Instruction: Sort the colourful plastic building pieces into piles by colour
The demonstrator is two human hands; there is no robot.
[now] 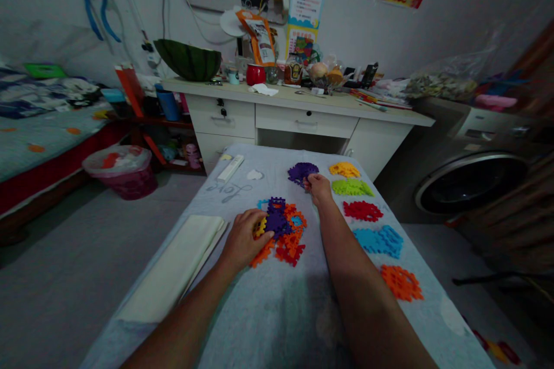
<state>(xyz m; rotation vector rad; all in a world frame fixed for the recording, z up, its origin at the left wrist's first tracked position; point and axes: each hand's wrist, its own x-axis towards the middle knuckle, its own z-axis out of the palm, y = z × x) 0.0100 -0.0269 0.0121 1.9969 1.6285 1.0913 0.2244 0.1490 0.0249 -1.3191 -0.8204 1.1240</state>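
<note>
My left hand point(246, 239) grips the left side of a mixed cluster of interlocking plastic blocks point(277, 222), thumb and fingers around its yellow and purple parts. Purple, orange, red, yellow and blue pieces show in this cluster, their edges notched. Farther forward, my right hand point(319, 187) has its fingers pinched at the near right edge of a pile of purple interlocking blocks point(302, 172); the fingertips partly hide what they hold. Along the table's right side lie yellow blocks point(345, 170), lime-green blocks point(352, 187), red blocks point(362, 211), blue blocks point(378, 241) and orange blocks point(401, 283).
A cloth covers the table point(277, 311). On its left are a folded cream cloth point(177, 268) and a white stick-like object point(231, 169). Beyond stands a white desk point(225, 121) bearing a cut watermelon point(190, 61). A washing machine point(467, 150) is at right, a pink bin point(125, 176) at left.
</note>
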